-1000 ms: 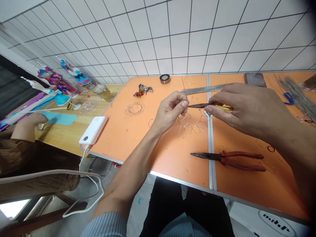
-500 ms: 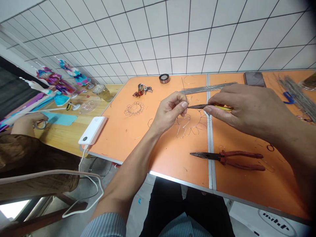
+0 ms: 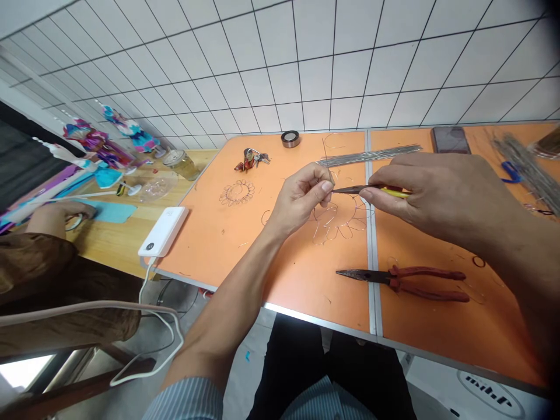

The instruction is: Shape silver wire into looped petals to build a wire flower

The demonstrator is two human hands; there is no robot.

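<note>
My left hand [image 3: 301,201] pinches a thin upright wire [image 3: 327,157] between thumb and fingers. My right hand [image 3: 437,198] is closed on yellow-handled needle-nose pliers [image 3: 371,189], whose dark tips reach just beside my left fingertips. Below both hands, a loose wire flower outline [image 3: 339,224] lies on the orange table [image 3: 306,291]. Red-handled pliers [image 3: 400,279] lie below my right hand, apart from it. Where the pliers' tips meet the wire is partly hidden by my fingers.
A bundle of straight wire rods [image 3: 371,155], a phone [image 3: 450,140], a tape roll [image 3: 290,139], keys [image 3: 250,160], a small wire flower [image 3: 237,192] and a power bank [image 3: 163,231] sit on the table. A co-worker's hand [image 3: 61,219] works at the left.
My hands hold nearly the same pose, and the view has shifted slightly. The co-worker's hand has moved a little to the right.
</note>
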